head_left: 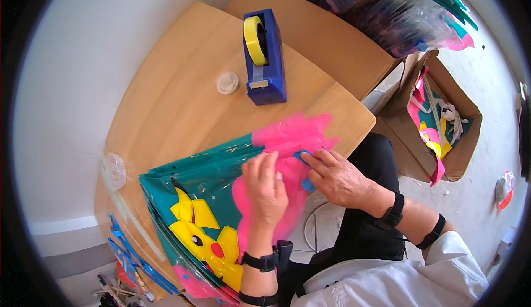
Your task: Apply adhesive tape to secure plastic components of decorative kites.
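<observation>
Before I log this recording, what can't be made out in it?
In the head view:
Whether the bare left hand pinches anything: the hand itself hides it.
Whether the flat bright-blue patches join: the bare right hand overlaps them.
Bottom of the open brown cardboard box: pink, teal and yellow plastic covers it.

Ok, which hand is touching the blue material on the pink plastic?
The right hand, fingers against the blue material; the left hand is farther left, apart from it.

Glossy plastic sheets (pixel 221 181), smooth wooden tabletop (pixel 171 91).
</observation>
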A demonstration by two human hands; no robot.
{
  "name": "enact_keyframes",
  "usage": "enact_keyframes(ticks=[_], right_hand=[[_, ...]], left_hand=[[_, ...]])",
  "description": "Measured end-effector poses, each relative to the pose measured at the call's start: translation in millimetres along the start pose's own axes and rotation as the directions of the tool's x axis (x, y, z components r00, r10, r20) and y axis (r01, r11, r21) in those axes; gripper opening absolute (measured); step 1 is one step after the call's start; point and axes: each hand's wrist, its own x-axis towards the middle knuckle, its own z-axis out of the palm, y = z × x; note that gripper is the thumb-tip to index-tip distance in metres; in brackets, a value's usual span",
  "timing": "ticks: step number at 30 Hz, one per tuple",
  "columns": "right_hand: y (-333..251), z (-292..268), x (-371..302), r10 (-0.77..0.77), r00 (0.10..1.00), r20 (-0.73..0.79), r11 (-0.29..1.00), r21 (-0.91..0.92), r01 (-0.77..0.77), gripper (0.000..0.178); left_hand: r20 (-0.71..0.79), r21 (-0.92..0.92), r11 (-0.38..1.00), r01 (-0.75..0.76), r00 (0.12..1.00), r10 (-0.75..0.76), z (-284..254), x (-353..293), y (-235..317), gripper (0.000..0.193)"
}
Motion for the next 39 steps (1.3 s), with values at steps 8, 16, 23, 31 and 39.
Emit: enact_keyframes(ticks=[8, 16, 23, 31, 39], right_hand=[[-1.7, -4.0, 3.9, 0.001, 1.0, 0.007, 1.0, -0.002, -0.001, 0.024], [0.7, -2.3, -1.4, 0.006, 1.0, 0.017, 1.0, -0.006, -0.006, 0.027], [1.7, -0.6, -3.3, 0.02, 1.0, 0.003, 1.0, 0.018, -0.02, 0.029], [1.4, 3.7, -3.7, 0.017, 1.0, -0.022, 0.999, 0.028, -0.016, 0.029], [3.1, 2.8, -4.4, 0.02, 0.999, -0.029, 0.999, 0.037, -0.019, 0.028]], left_hand=[[-0.229, -0.198, 0.947, 0.254, 0.927, -0.296, -41.4, 95.3, -55.0, 0.016], [0.174, -0.528, 0.583, 0.618, 0.75, -0.638, -28.2, 160.5, -19.4, 0.014], [0.239, -0.601, 0.512, 0.614, 0.749, -0.618, -17.9, 173.3, -9.7, 0.01], [0.215, -0.717, 0.45, 0.532, 0.783, -0.583, -11.8, 176.4, -16.5, 0.004], [0.1, -0.951, 0.214, 0.224, 0.876, -0.472, 0.7, 131.1, -19.4, 0.005]])
